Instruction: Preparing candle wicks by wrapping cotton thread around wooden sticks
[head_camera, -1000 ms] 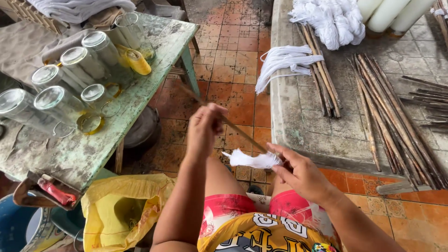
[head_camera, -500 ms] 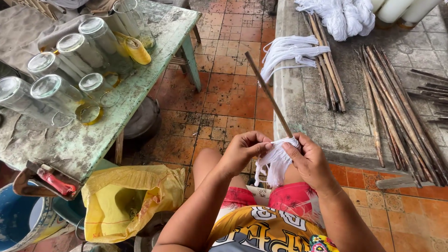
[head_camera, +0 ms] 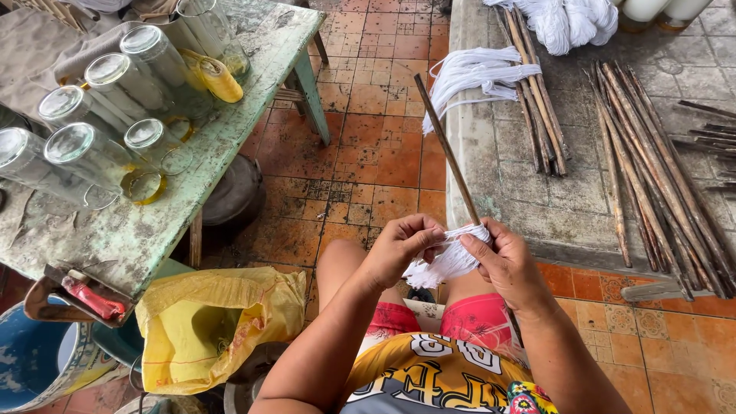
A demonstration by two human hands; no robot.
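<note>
A thin brown stick [head_camera: 447, 149] points up and away from my lap, with a bundle of white threads [head_camera: 447, 262] at its lower end. My right hand [head_camera: 510, 267] grips the stick where the threads meet it. My left hand [head_camera: 400, 248] pinches the same white threads from the left, fingers closed on them. Both hands meet above my knees.
A grey slab [head_camera: 491, 184] at right carries several brown sticks [head_camera: 652, 169] and white thread hanks [head_camera: 475, 77]. A worn green table [head_camera: 215, 153] at left holds several glass jars [head_camera: 92, 157]. A yellow bag [head_camera: 207, 322] and a blue bucket [head_camera: 31, 360] sit below it.
The stick swung from lying across my lap to pointing up and away. My left hand came down to the white threads, and both hands now work them together.
</note>
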